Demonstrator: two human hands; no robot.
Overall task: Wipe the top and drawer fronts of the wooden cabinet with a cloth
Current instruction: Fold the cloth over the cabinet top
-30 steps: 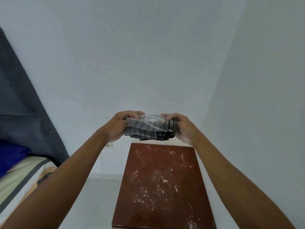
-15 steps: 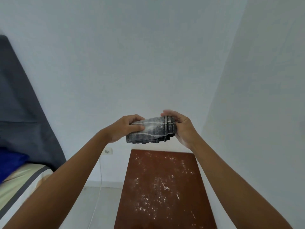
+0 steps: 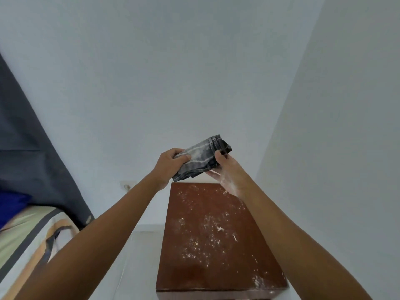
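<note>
A folded dark grey cloth (image 3: 202, 158) with pale stripes and white dust is held in the air above the far end of the wooden cabinet (image 3: 214, 239). My left hand (image 3: 170, 164) grips its left end, thumb on top. My right hand (image 3: 225, 171) holds its right end from below, thumb curled on the cloth, with white powder on the palm. The reddish-brown cabinet top is speckled with white dust and crumbs. The drawer fronts are out of sight below the frame.
White walls meet in a corner behind and to the right of the cabinet. A bed with a striped sheet (image 3: 28, 239), a blue pillow (image 3: 10, 204) and a dark grey headboard (image 3: 32, 161) stands on the left. A wall socket (image 3: 127, 185) sits low on the back wall.
The cloth has tilted, its right end now raised. My right hand has slid from gripping the end to lying under it, palm turned up. The cabinet top looks the same.
</note>
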